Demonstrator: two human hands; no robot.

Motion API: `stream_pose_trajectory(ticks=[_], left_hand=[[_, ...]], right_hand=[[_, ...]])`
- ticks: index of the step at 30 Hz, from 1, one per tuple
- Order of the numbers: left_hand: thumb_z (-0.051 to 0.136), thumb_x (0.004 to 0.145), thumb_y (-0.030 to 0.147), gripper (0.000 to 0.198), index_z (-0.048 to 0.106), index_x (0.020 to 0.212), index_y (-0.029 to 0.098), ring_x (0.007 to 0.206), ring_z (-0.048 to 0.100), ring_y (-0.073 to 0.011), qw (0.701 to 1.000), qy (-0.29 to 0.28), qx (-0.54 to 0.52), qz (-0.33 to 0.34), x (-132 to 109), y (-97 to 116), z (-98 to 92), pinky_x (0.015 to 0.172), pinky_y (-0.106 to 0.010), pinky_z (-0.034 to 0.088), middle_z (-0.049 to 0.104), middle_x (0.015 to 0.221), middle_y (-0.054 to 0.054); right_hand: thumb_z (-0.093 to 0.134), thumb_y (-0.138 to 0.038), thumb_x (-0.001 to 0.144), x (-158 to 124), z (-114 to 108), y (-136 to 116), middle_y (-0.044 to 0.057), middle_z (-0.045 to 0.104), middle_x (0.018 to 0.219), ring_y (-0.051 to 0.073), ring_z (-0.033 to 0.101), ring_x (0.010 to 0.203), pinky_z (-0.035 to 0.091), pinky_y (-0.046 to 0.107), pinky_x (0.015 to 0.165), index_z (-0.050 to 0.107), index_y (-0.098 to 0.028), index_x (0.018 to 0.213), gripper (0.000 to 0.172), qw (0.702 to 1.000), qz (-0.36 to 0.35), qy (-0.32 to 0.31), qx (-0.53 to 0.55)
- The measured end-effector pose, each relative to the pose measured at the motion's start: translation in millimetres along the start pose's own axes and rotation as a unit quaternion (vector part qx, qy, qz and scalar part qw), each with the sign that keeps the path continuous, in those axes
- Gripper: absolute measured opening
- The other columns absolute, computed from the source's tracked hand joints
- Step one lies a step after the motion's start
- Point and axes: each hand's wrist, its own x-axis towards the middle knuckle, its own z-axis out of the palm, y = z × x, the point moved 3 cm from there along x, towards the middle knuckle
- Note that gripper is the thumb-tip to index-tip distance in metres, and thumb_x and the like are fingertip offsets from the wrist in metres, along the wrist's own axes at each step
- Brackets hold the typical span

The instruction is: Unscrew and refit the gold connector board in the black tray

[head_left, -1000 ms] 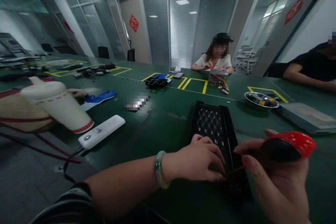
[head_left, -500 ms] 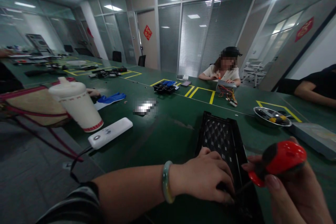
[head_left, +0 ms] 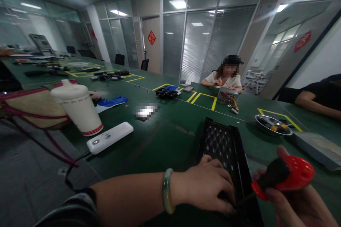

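Change: right hand (head_left: 298, 207) and screwdriver (head_left: 283, 176) sit slightly lower in view than half a second ago; left hand (head_left: 210, 184) unchanged on the tray (head_left: 221, 142).
Left hand: palm down, fingers spread and bent, pressing on the near end of the tray; not gripping anything.
Right hand: closed around the red-and-black screwdriver handle.
Screwdriver: handle up and to the right, thin shaft slanting down and left towards the tray's near right edge by the left fingertips; tip too dark to make out.
Tray: black, mesh-bottomed, flat on the green table (head_left: 170, 138); long axis runs away from the wearer.
Surroundings: white cup (head_left: 78, 108) and white remote (head_left: 109, 137) well to the left; metal bowl (head_left: 273, 125) beyond on the right.
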Motion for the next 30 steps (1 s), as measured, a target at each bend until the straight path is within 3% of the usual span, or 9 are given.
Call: stream_pose_trajectory(ticks=[3,6,12,18,24,27,30], left_hand=[[0.067,0.087,0.049,0.026,0.072,0.099,0.027,0.109,0.053,-0.0245,1.000,0.016,-0.008,-0.005,-1.2,0.1,0.5,0.089,-0.041,0.027,0.071,0.114,0.001],[0.068,0.087,0.048,0.025,0.071,0.102,0.028,0.107,0.054,-0.0240,0.999,0.028,-0.016,-0.006,-2.3,-0.4,3.0,0.089,-0.041,0.027,0.071,0.113,0.002],[0.072,0.084,0.045,0.022,0.073,0.096,0.027,0.106,0.053,-0.0228,0.998,0.045,-0.042,-0.007,-1.8,-1.4,5.9,0.092,-0.041,0.025,0.073,0.106,0.002],[0.074,0.082,0.038,0.014,0.074,0.092,0.028,0.103,0.052,-0.0222,0.995,0.052,-0.077,-0.021,-1.4,0.9,3.1,0.093,-0.040,0.024,0.073,0.102,0.004],[0.078,0.079,0.038,0.014,0.073,0.085,0.027,0.099,0.052,-0.0209,0.993,0.072,-0.092,-0.028,-1.6,0.3,4.9,0.090,-0.038,0.023,0.073,0.095,0.005],[0.078,0.080,0.037,0.012,0.073,0.084,0.027,0.100,0.052,-0.0205,0.993,0.070,-0.090,-0.030,-1.9,1.9,3.7,0.091,-0.038,0.022,0.073,0.095,0.007],[0.077,0.081,0.038,0.011,0.074,0.085,0.028,0.101,0.053,-0.0210,0.994,0.062,-0.078,-0.038,-1.9,2.9,1.3,0.092,-0.038,0.022,0.073,0.096,0.005]], right_hand=[[0.076,-0.037,0.082,-3.8,9.9,-14.1,0.007,0.074,0.103,0.024,0.073,0.085,0.061,0.029,0.068,0.042,-0.029,0.149,0.075,0.999,0.022,0.018,0.019],[0.074,-0.035,0.085,-8.9,20.2,-28.5,0.004,0.073,0.098,0.021,0.072,0.084,0.062,0.031,0.071,0.032,-0.036,0.152,0.080,0.999,-0.009,0.035,0.037],[0.073,-0.034,0.086,-7.4,23.5,-32.7,0.004,0.071,0.097,0.020,0.070,0.081,0.060,0.034,0.074,0.041,-0.034,0.146,0.068,1.000,-0.003,0.024,-0.006],[0.073,-0.027,0.086,-2.4,16.0,-22.6,0.005,0.072,0.099,0.020,0.070,0.081,0.059,0.031,0.071,0.061,-0.030,0.117,0.033,0.998,-0.050,-0.027,0.003],[0.064,-0.031,0.091,-6.7,17.6,-22.9,0.008,0.069,0.104,0.020,0.065,0.078,0.058,0.033,0.067,0.063,-0.025,0.124,0.034,0.996,-0.079,-0.046,0.011],[0.062,-0.030,0.091,-8.0,17.8,-27.9,0.007,0.067,0.093,0.020,0.063,0.075,0.058,0.035,0.064,0.061,-0.023,0.130,0.039,0.994,-0.108,-0.024,0.003],[0.061,-0.026,0.091,-5.8,14.8,-35.6,0.005,0.065,0.092,0.018,0.061,0.072,0.054,0.031,0.060,0.065,-0.028,0.123,0.033,0.988,-0.142,0.048,0.043]])
